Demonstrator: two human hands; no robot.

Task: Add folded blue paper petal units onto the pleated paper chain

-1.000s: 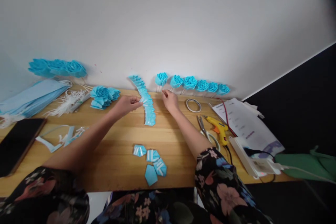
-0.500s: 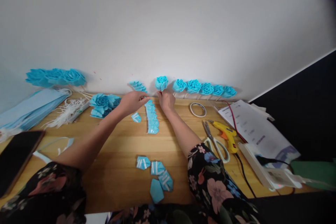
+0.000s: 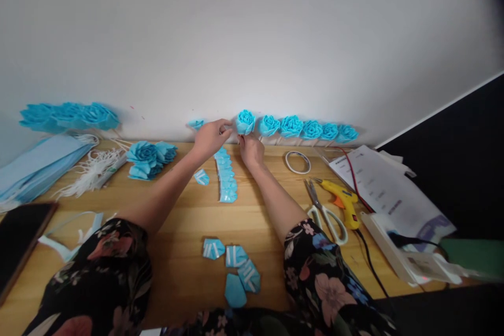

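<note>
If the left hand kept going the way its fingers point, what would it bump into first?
Most likely the blue paper rose at the near end of the row. The left hand points straight at it, fingertips almost touching. Depth is hard to judge, though.

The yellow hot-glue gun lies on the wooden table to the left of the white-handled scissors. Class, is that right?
No: the head view shows the yellow hot-glue gun lying on the wooden table to the right of the white-handled scissors, not the left.

Black short sleeves printed with red, pink and blue flowers cover both upper arms; forearms bare
</note>
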